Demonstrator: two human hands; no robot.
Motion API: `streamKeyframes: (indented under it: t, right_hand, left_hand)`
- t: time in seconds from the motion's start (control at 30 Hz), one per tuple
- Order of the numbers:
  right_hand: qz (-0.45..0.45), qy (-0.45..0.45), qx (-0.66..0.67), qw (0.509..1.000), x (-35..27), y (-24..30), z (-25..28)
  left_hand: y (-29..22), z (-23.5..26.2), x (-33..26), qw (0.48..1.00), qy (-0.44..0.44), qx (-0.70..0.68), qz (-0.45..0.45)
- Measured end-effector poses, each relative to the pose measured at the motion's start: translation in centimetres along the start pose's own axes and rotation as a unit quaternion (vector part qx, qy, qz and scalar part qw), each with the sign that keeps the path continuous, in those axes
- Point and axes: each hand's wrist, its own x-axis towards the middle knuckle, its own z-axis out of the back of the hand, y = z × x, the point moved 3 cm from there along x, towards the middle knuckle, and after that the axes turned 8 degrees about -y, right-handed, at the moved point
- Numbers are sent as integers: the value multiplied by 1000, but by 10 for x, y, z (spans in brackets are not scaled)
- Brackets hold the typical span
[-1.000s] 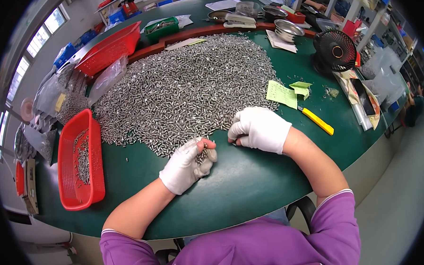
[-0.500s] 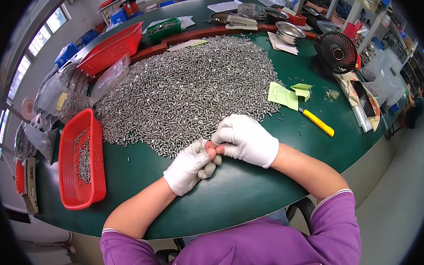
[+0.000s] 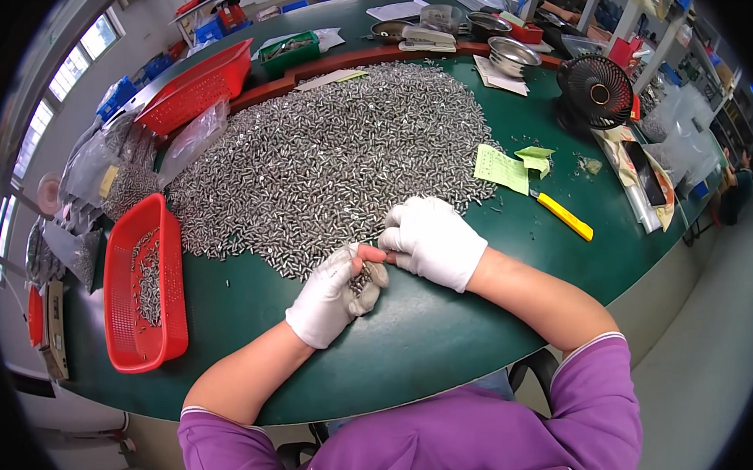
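A broad heap of small silvery metal pins (image 3: 329, 157) covers the middle of the green table. Just in front of its near edge, my left hand (image 3: 323, 304), in a white glove with bare fingertips, is curled around several metal pins (image 3: 361, 283) that show in the palm. My right hand (image 3: 437, 244), gloved the same way, is closed in a pinch beside the left fingertips. Whatever lies between the right fingertips is too small to make out.
Left of the heap stands a red perforated basket (image 3: 178, 302) with some pins inside. A yellow utility knife (image 3: 565, 216) and green paper slips (image 3: 503, 169) lie to the right. Farther back are a black fan (image 3: 597, 92), a metal bowl (image 3: 514, 56) and another red basket (image 3: 200, 84).
The left fingers have loosened, so the pins in that palm now show. My right hand has shifted slightly up and left, its fingertips still close to the left ones.
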Motion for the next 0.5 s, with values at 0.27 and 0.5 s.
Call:
streamKeyframes:
  t: [0.27,0.5]
  right_hand:
    - [-101,-50,242,964,-4,-4,2]
    - [-149,-35,332,931,-4,3,6]
  left_hand:
    - [9,6,4,997,1,-69,37]
    - [10,7,3,997,-18,-57,42]
